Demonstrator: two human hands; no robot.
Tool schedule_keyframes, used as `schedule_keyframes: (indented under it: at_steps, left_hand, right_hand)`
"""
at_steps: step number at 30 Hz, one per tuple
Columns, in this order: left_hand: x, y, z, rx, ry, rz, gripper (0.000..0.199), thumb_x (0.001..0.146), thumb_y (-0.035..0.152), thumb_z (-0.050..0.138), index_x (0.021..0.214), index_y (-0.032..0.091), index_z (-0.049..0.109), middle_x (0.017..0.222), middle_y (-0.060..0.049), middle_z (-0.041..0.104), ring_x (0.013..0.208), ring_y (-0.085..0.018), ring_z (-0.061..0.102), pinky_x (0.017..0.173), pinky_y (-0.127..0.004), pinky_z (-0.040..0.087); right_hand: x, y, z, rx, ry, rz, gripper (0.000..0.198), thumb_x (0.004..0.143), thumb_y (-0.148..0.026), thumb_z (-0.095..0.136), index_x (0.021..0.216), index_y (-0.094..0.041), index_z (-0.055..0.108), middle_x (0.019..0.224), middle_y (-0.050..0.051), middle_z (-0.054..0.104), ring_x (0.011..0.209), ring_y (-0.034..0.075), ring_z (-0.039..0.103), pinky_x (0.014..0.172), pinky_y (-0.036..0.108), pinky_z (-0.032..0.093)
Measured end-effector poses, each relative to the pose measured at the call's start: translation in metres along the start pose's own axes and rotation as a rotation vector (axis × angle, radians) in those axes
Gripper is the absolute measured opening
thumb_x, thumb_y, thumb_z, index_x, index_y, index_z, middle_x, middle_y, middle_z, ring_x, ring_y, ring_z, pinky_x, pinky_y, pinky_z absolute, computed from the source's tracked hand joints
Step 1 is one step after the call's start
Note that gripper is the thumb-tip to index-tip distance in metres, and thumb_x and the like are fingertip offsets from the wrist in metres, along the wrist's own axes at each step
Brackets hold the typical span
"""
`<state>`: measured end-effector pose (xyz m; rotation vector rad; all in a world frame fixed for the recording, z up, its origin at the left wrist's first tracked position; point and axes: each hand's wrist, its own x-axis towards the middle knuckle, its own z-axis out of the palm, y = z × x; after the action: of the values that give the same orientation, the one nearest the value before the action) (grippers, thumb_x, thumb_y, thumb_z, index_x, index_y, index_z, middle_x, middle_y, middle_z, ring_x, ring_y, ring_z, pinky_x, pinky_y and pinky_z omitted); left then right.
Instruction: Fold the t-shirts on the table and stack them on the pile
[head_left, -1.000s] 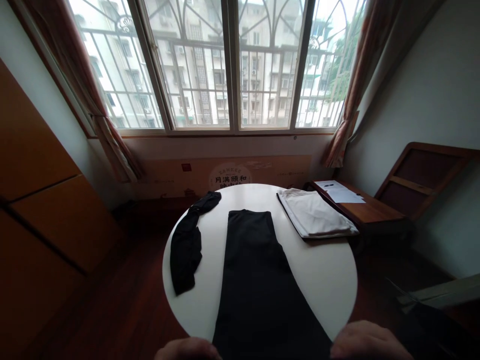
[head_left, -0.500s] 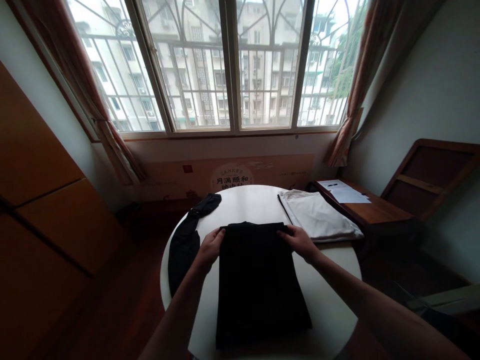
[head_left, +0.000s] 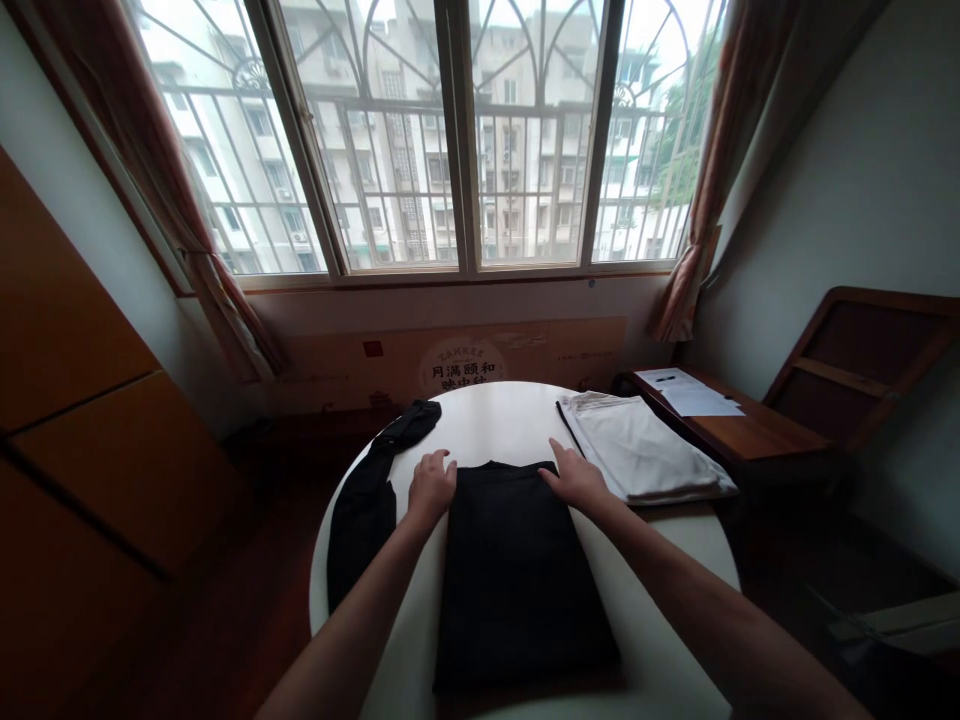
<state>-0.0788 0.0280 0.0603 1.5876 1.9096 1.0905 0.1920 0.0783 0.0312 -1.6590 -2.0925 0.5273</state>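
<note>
A folded black garment (head_left: 525, 580) lies flat on the white round table (head_left: 495, 420), its far edge running straight across. Beside its far left corner is my left hand (head_left: 433, 488), fingers loosely apart and holding nothing. My right hand (head_left: 576, 478) rests at the far right corner with thumb and forefinger spread, the thumb touching or just over the cloth. Whether the garment is trousers or a top cannot be told.
Another black garment (head_left: 364, 530) lies crumpled along the table's left edge. Folded white cloth (head_left: 645, 450) sits at the back right. Beyond it, papers (head_left: 686, 390) and a pen lie on a wooden bench (head_left: 772, 432). An orange-brown cabinet (head_left: 90, 450) stands left.
Both hands have let go of the black garment's far corners, and their fingers have opened. The garment now lies flatter on the table. The view has tipped slightly upward.
</note>
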Motion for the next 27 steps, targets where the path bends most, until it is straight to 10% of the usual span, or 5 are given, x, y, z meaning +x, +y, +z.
schedule_keyframes:
  at_steps: [6,15,22,27]
  left_hand:
    - [-0.096,0.000,0.016,0.522,-0.256,0.339,0.040,0.094,0.022,0.047,0.128,0.012,0.066,0.135,-0.019,0.065,0.128,-0.032,0.058,0.111,-0.049,0.043]
    - [-0.169,-0.031,0.034,0.628,-0.519,0.476,0.070,0.093,0.035,0.058,0.159,0.030,0.033,0.166,-0.009,0.023,0.153,-0.035,0.025,0.122,-0.062,0.027]
    - [-0.166,-0.032,0.032,0.605,-0.499,0.490,0.070,0.094,0.037,0.059,0.159,0.029,0.033,0.165,-0.010,0.023,0.153,-0.037,0.024,0.121,-0.063,0.026]
    - [-0.173,-0.028,0.008,0.576,-0.577,0.599,0.076,0.086,0.048,0.070,0.153,0.026,0.045,0.162,-0.014,0.035,0.148,-0.038,0.036,0.119,-0.060,0.033]
  right_hand:
    - [-0.047,-0.026,0.026,-0.124,-0.262,-0.543,0.068,0.095,-0.044,0.056,0.156,-0.019,0.040,0.160,0.011,0.037,0.150,0.031,0.033,0.126,0.046,0.026]
    - [-0.021,-0.013,0.049,-0.233,-0.370,-0.451,0.062,0.103,-0.055,0.034,0.160,-0.031,0.030,0.168,0.007,0.017,0.158,0.030,0.011,0.128,0.054,0.009]
    - [0.025,-0.032,0.037,-0.307,-0.340,-0.317,0.061,0.105,-0.052,0.031,0.161,-0.027,0.029,0.168,0.011,0.017,0.157,0.034,0.012,0.126,0.058,0.009]
    - [-0.019,-0.041,0.005,-0.246,-0.224,-0.438,0.063,0.102,-0.050,0.041,0.160,-0.028,0.030,0.169,0.009,0.011,0.158,0.033,0.004,0.125,0.061,0.000]
